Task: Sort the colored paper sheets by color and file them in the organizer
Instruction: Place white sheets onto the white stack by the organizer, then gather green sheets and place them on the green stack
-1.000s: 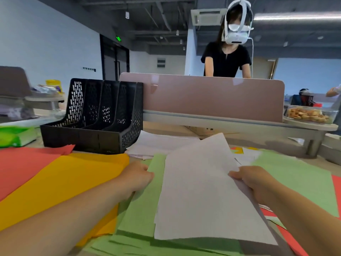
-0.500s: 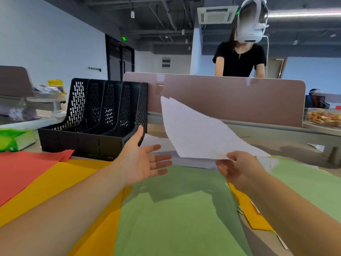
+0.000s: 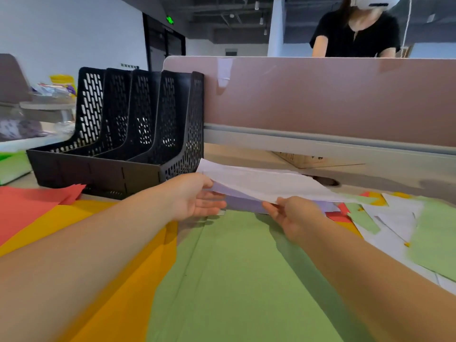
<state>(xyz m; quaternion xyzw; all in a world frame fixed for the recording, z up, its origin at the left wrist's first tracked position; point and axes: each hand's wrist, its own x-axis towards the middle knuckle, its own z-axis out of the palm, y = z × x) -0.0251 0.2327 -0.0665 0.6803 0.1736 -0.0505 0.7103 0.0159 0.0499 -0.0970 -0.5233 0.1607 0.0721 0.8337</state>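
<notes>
A white paper sheet (image 3: 266, 183) hangs nearly flat just above a pile of white sheets (image 3: 243, 204) on the desk. My left hand (image 3: 195, 197) holds its left edge, thumb on top and fingers underneath. My right hand (image 3: 293, 215) pinches its near edge. The black mesh organizer (image 3: 128, 134) stands just left of the sheet, and its slots look empty. In front of me lie a green sheet (image 3: 234, 267), an orange-yellow sheet (image 3: 111, 243) and, at far left, red sheets (image 3: 24, 206).
A mixed heap of white, green, red and yellow sheets (image 3: 394, 218) covers the right side. A pink-brown desk divider (image 3: 320, 99) closes the back, with a person in black (image 3: 355, 30) standing beyond it. A green pack (image 3: 12, 164) lies left of the organizer.
The white sheet came down from a raised tilt to nearly flat over the white pile. My left hand, open and apart before, now holds its left edge.
</notes>
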